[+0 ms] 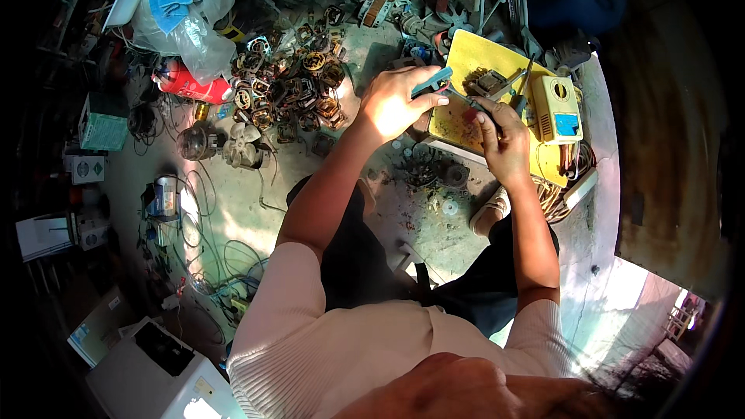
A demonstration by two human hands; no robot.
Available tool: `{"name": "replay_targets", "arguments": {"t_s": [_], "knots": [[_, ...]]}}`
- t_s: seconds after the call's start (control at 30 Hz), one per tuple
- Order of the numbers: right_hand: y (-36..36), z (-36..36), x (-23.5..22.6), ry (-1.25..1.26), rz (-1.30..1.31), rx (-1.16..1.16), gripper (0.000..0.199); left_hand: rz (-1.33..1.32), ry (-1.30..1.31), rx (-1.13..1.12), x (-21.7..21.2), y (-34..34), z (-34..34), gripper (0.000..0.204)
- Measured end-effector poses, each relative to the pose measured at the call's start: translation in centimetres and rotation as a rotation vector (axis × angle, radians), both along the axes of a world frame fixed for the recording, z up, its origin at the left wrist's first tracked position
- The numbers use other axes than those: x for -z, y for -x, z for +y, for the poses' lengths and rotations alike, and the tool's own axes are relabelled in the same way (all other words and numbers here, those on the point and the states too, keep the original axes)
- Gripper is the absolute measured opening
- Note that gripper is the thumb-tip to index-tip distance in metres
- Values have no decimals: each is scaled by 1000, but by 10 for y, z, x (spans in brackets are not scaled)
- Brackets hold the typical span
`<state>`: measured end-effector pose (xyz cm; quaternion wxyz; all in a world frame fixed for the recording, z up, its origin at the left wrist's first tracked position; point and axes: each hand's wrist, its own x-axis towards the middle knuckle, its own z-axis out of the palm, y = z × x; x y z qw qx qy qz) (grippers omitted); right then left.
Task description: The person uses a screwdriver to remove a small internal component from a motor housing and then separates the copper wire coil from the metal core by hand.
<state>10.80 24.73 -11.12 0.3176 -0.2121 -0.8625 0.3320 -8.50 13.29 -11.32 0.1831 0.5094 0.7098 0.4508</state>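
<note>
My left hand [396, 105] is closed around a hand tool with a teal handle [431, 81], which looks like pliers. The tool points right, toward my right hand [506, 138]. That hand is closed too, its thumb and fingers pinching something small and dark that I cannot make out. Both hands are above a yellow board [485, 50] in front of me. On the board, just beyond my right hand, lies a metal motor core [487, 82] with dark tools beside it. A cream box with a dial [558, 109] stands at the board's right side.
Left of my arms lies a heap of small motor parts with copper coils [291, 81]. A motor with fan blades [245, 145] and loose cables [209, 264] are on the floor. A red bag [190, 81] lies farther back. Coiled cord [549, 200] sits near my right foot.
</note>
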Motion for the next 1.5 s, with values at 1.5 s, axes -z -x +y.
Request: {"name": "replay_targets", "arguments": {"t_s": [1.5], "knots": [[10, 4, 1, 419, 547, 128, 35, -214, -57, -140, -12, -10, 25, 54]]}}
